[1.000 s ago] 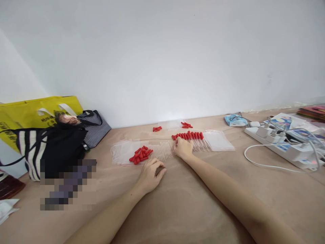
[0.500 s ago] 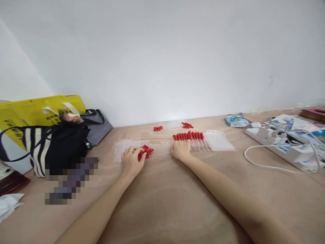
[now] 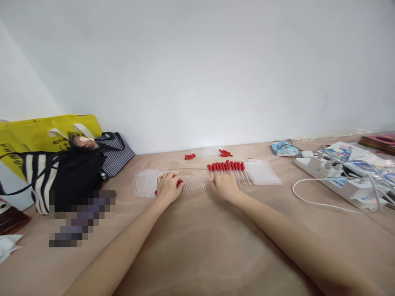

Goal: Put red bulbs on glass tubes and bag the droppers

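Note:
My left hand [image 3: 169, 187] curls over a small pile of red pieces [image 3: 179, 181], which show between thumb and fingers and at its left side; the fingertips are partly hidden. Beside it lies a row of thin white sticks [image 3: 193, 183]. My right hand [image 3: 226, 186] is closed in a pinch at the right end of that row, with a thin white stick [image 3: 207, 175] at its fingertips. Just beyond it, red-tipped sticks [image 3: 227, 165] lie side by side. Clear plastic bags [image 3: 145, 183] are left of my left hand, and a stack of clear bags [image 3: 262, 172] lies to the right.
Farther back are two small groups of red pieces [image 3: 190, 156] and more pale sticks [image 3: 210, 152]. A white power strip [image 3: 336, 181] with plugs and a looping cable [image 3: 308, 201] sits right. A black bag [image 3: 68, 176] and a yellow bag [image 3: 40, 131] stand left.
My left hand has moved right and further over the red pile, covering more of it. My right hand has drawn slightly back and right from the stick row, a thin stick now showing at its fingertips.

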Demonstrator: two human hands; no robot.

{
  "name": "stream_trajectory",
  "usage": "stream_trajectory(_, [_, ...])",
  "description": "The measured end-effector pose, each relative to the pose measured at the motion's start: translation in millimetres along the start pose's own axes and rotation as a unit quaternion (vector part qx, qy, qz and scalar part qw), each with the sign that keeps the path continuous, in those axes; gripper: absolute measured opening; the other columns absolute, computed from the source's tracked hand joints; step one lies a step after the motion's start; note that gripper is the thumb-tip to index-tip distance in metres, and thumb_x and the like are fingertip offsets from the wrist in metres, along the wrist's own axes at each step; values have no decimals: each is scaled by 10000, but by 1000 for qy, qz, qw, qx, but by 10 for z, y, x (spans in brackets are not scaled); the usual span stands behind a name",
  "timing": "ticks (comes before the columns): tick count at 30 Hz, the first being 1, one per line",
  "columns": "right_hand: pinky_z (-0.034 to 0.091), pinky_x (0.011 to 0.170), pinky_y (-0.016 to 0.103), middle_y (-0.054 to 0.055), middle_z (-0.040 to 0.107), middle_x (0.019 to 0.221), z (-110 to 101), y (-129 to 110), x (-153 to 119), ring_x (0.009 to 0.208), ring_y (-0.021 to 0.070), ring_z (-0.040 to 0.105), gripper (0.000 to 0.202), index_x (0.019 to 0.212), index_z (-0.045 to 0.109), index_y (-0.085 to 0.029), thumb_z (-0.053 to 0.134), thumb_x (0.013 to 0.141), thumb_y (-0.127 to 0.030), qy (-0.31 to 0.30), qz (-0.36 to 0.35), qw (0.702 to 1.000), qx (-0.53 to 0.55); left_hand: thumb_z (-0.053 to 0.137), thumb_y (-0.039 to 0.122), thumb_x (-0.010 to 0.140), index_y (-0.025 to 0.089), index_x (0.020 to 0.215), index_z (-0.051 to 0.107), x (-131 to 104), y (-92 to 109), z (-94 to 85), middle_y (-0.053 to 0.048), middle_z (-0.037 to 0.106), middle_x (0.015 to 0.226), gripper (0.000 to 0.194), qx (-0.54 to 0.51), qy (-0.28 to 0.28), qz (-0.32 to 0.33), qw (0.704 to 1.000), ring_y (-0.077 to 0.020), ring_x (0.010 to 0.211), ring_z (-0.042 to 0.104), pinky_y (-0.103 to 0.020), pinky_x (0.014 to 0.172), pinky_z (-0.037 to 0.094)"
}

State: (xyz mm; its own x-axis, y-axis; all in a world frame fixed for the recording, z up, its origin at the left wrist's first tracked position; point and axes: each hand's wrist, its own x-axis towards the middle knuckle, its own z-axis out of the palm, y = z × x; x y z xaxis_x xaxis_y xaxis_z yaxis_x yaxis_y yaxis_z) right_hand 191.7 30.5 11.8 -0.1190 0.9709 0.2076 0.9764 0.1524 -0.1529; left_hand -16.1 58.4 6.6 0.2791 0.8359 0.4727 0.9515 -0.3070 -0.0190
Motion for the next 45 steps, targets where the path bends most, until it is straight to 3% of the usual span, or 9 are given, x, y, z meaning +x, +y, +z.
stream_trajectory(8, [328,679,270,32,616,747,13,473,-494,748,165,545,212,709,549,-173,447,818,-324,3,-150,985,85,512,237,763,171,761,565,-18,88,-119,-28,581,745,84,-163,62,-16,985,-189,742,523,-342,740,387])
stream_trajectory(10, [334,670,264,25,606,721,3,533,-516,733,159,534,206,687,549,-177,475,803,-330,-6,-167,981,102,489,240,786,167,787,537,-122,188,-175,-25,572,758,88,-213,73,14,974,-171,732,522,-311,724,403])
stream_trajectory(12, [339,653,258,24,595,707,-8,559,-508,719,154,524,188,673,550,-178,506,783,-324,-8,-176,977,117,465,236,810,173,811,519,-271,317,-219,-23,570,787,83,-253,41,72,964,-160,761,524,-284,709,413])
stream_trajectory(15, [351,642,247,21,585,724,-3,557,-483,720,144,516,159,703,557,-179,548,750,-330,0,-175,971,164,470,211,809,177,782,521,-487,497,-243,-14,565,760,67,-280,-52,150,947,-144,716,524,-264,669,423])
stream_trajectory(17, [360,659,253,23,581,755,25,544,-475,736,145,518,194,740,562,-179,577,719,-371,9,-158,968,196,479,205,803,177,793,540,-571,563,-235,-25,568,779,68,-287,-79,153,942,-155,740,529,-277,677,430])
stream_trajectory(22, [362,700,280,20,570,799,136,511,-477,750,145,524,248,774,559,-183,601,687,-411,6,-123,968,221,521,234,784,178,938,607,-579,551,-181,-70,565,948,186,-287,-76,120,947,-197,880,527,-343,778,427])
stream_trajectory(32, [321,726,309,33,574,812,182,376,-523,795,157,512,127,738,536,-176,484,794,-278,-7,-83,977,198,446,224,841,190,834,573,-570,540,-159,-20,603,818,132,-301,-68,128,942,-167,795,532,-310,735,415])
stream_trajectory(39, [327,716,290,7,578,766,194,286,-620,691,125,518,115,788,435,-189,354,855,-237,16,-115,956,269,425,257,852,209,992,522,-559,523,-158,-38,624,933,177,-304,-45,128,943,-194,892,535,-372,831,375])
stream_trajectory(45, [304,739,292,0,591,757,192,228,-648,674,121,528,102,806,439,-192,368,857,-246,19,-139,958,251,386,246,867,197,872,564,-549,535,-176,-28,632,839,185,-308,-44,151,938,-180,828,544,-346,807,388])
